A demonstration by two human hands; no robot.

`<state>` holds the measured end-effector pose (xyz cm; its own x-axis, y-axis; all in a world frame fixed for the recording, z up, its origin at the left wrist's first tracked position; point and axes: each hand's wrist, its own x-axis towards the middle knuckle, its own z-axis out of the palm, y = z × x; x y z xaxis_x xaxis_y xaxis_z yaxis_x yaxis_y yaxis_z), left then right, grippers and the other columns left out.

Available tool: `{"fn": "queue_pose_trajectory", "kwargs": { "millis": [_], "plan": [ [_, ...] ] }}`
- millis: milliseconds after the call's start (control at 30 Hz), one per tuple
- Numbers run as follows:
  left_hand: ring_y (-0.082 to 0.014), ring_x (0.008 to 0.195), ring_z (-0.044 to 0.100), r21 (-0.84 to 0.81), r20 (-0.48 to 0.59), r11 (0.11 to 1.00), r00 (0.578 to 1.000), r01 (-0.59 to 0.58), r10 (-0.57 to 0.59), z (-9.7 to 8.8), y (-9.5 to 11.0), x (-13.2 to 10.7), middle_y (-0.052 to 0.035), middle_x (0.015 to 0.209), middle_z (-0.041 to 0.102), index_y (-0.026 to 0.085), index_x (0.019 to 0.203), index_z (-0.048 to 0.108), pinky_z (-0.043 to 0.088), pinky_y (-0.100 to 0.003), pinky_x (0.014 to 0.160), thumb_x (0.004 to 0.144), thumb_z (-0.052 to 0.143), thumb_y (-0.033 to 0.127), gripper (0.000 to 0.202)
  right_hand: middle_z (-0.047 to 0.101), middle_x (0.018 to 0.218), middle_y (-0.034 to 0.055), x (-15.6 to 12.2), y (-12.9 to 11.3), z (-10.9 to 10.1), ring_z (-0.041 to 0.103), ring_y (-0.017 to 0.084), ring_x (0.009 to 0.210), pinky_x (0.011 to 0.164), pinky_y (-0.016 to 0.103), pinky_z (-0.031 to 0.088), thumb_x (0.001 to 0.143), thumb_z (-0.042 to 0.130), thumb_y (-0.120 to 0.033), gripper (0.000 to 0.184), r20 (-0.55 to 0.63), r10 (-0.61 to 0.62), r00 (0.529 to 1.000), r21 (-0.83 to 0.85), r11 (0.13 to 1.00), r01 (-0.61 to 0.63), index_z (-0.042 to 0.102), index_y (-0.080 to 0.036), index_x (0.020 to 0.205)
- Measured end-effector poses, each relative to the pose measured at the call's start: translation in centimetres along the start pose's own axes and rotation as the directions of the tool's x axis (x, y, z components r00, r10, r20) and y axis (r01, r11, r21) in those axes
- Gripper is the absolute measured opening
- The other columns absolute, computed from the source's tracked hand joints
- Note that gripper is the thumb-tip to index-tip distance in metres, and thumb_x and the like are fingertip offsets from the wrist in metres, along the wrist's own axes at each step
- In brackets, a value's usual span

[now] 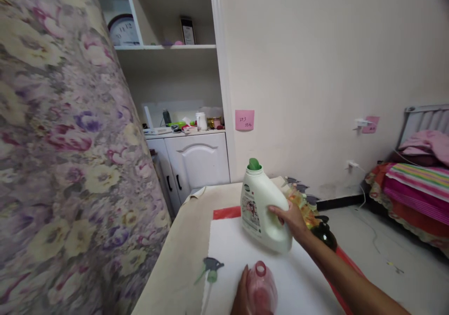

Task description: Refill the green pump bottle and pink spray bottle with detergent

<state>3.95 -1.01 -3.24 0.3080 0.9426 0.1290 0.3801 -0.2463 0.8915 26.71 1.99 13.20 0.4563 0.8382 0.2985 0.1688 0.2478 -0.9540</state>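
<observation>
The jug [263, 207] was white with a green cap [254, 164] and a pinkish printed label; the bottle [261, 289] was translucent pink. The spray head [210, 266] was grey and green, the sheet [231, 245] white (red showed along its far edge). The curtain [52, 142] bore purple and yellow flowers.

- I was looking into a home, a lived-in bedroom.
- At 3 o'clock stood a bed [417, 184] piled with striped blankets and a pink pillow.
- At 12 o'clock a white cupboard [196, 160] carried cups and clutter, with a clock [123, 30] on the shelf above.
- At 9 o'clock hung a floral curtain [63, 142].
- Close in at 6 o'clock was a household detergent jug [259, 198].
</observation>
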Motion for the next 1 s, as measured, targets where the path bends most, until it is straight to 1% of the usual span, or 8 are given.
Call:
{"fn": "queue_pose_trajectory", "kwargs": {
  "millis": [100,300,433,600,700,833,933,1000],
  "plan": [
    [-0.035,0.136,0.038,-0.025,0.045,0.999,0.998,-0.042,0.043,-0.5,0.2,-0.5,-0.0114,0.146,0.047,0.021,0.141,0.038,0.032,-0.043,0.113,0.049,0.072,0.013,0.098,0.044,0.04,-0.0093,-2.1,-2.4,-2.2,0.035,0.008,0.038,0.041,0.023,0.026,0.06,0.077,-0.05,0.039,-0.031,-0.004,1.0,0.007,1.0,0.004,0.054,-0.019,0.067],
    [-0.0278,0.135,0.041,-0.092,0.03,0.995,0.999,-0.04,0.043,-1.0,1.3,-1.4,-0.0119,0.145,0.048,0.017,0.142,0.035,0.032,-0.039,0.112,0.066,0.063,0.019,0.081,0.041,0.038,-0.009,-7.4,-5.9,-6.4,0.033,0.007,0.039,0.043,0.023,0.023,0.062,0.077,-0.049,0.042,-0.029,0.039,0.999,-0.021,0.999,-0.04,0.048,-0.02,0.057],
    [-0.0285,0.134,0.042,-0.076,0.04,0.994,0.996,-0.082,0.085,-1.1,1.9,-1.5,-0.0115,0.143,0.049,0.018,0.142,0.035,0.034,-0.038,0.11,0.062,0.066,0.016,0.086,0.04,0.04,-0.009,-10.5,-6.8,-8.9,0.032,0.007,0.041,0.043,0.023,0.022,0.062,0.077,-0.049,0.041,0.006,0.085,0.996,-0.059,0.995,-0.085,0.049,-0.019,0.059],
    [-0.0302,0.132,0.043,-0.032,0.033,0.993,0.992,-0.118,0.119,-1.1,2.4,-1.6,-0.0138,0.142,0.048,0.016,0.142,0.034,0.035,-0.039,0.108,0.061,0.068,0.016,0.088,0.048,0.049,-0.0066,-12.8,-6.9,-11.7,0.037,0.008,0.043,0.039,0.021,0.026,0.06,0.077,-0.05,0.041,0.064,0.188,0.98,-0.166,0.971,-0.175,0.059,-0.016,0.074],
    [-0.0291,0.13,0.046,-0.09,0.01,0.989,0.993,-0.116,0.117,-1.2,2.0,-1.5,-0.0151,0.139,0.05,0.014,0.139,0.038,0.036,-0.042,0.108,0.071,0.066,0.026,0.075,0.055,0.055,-0.0031,-13.4,-6.6,-12.8,0.043,0.01,0.045,0.037,0.02,0.03,0.059,0.076,-0.052,0.046,0.127,0.246,0.961,-0.236,0.948,-0.212,0.064,-0.015,0.083],
    [-0.0298,0.124,0.051,-0.122,-0.089,0.983,0.988,-0.134,0.124,-2.2,2.1,-1.1,-0.0132,0.129,0.058,0.017,0.122,0.056,0.039,-0.046,0.106,0.078,0.061,0.038,0.049,0.065,0.066,0.0011,-13.6,-6.5,-13.8,0.052,0.013,0.049,0.037,0.02,0.033,0.059,0.076,-0.053,0.053,0.218,0.305,0.927,-0.315,0.921,-0.229,0.066,-0.016,0.096],
    [-0.0296,0.119,0.055,-0.122,-0.123,0.976,0.979,-0.18,0.165,-3.7,4.2,-0.6,-0.0106,0.121,0.063,0.02,0.112,0.064,0.041,-0.047,0.104,0.081,0.059,0.038,0.036,0.067,0.07,0.0024,-13.7,-6.7,-14.3,0.054,0.013,0.051,0.037,0.019,0.033,0.06,0.076,-0.049,0.051,0.29,0.338,0.895,-0.331,0.913,-0.237,0.067,-0.016,0.098],
    [-0.0286,0.115,0.057,-0.131,-0.062,0.966,0.975,-0.221,0.215,-4.8,6.2,0.0,-0.0086,0.118,0.065,0.023,0.107,0.067,0.043,-0.045,0.102,0.08,0.061,0.037,0.031,0.068,0.069,0.0026,-13.8,-6.9,-14.6,0.054,0.013,0.052,0.038,0.019,0.033,0.061,0.077,-0.047,0.047,0.324,0.367,0.872,-0.349,0.903,-0.251,0.068,-0.016,0.096]
  ]
}}
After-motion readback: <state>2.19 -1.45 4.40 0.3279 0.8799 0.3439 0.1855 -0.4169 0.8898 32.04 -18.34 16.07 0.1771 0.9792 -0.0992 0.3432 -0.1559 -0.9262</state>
